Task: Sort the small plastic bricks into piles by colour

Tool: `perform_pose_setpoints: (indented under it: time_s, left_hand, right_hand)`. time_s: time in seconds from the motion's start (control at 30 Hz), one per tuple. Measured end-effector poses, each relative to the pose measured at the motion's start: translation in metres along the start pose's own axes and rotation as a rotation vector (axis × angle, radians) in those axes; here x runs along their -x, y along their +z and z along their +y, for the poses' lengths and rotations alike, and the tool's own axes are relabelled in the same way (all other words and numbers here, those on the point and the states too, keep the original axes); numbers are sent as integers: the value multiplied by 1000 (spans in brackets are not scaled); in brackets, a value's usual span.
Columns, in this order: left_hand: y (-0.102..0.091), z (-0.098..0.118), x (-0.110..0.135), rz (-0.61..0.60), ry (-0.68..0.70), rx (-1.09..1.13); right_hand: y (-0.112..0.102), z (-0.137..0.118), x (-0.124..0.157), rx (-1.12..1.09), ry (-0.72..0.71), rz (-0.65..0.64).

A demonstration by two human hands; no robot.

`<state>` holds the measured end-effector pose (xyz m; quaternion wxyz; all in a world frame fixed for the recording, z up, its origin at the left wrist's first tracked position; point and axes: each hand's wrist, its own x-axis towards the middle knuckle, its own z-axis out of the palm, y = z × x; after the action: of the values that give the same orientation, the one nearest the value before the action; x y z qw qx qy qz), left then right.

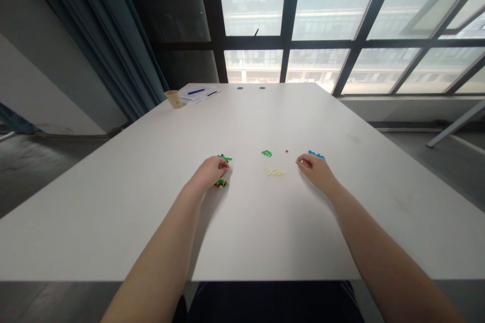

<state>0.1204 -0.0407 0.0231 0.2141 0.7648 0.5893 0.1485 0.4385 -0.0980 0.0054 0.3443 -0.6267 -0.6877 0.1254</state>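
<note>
Both the left hand [208, 174] and right hand [316, 171] curl low over the tabletop [265, 232]. Left covers green bricks [225, 158], its hold unclear; right, seemingly empty, sits near blue bricks [316, 154].

Head-worn view — looks forward, down across white table [113, 222] toward window wall [333, 10] — left hand [207, 172], right hand [317, 171] near.

Yellow pieces [275, 172] seemingly lie between left hand [208, 172] and right hand [317, 171].
</note>
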Motion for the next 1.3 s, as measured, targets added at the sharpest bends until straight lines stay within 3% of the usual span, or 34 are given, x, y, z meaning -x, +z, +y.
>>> perform_pose_setpoints:
  time_s: [0.1,0.17,0.37,0.6,0.7,0.8,0.9,1.07,1.17,1.3]
  left_hand:
    - [-3,-1,5,-218,7,-23]
    - [-3,4,9,-275,13,-73]
    - [-3,17,12,-302,-21,-209]
    - [-1,18,10,-228,-6,-127]
    - [-1,26,12,-157,65,48]
    - [2,39,16,-118,131,358]
    - [15,54,19,-165,125,735]
    - [44,72,25,-305,-17,1232]
    - [52,76,27,-369,-89,1362]
    - [51,76,27,-377,-83,1399]
  right_hand:
    - [1,-1,0,10,0,-25]
    - [1,-2,1,17,0,-41]
    - [0,-4,1,18,2,-51]
    - [-1,-7,2,24,-5,-53]
    - [0,-6,2,15,-30,-44]
    - [1,-8,3,-8,-63,-46]
    - [2,-13,6,-32,-100,-64]
    - [3,-28,12,-69,-170,-76]
    - [4,-39,16,-114,-218,-80]
    - [6,-53,21,-207,-309,-85]
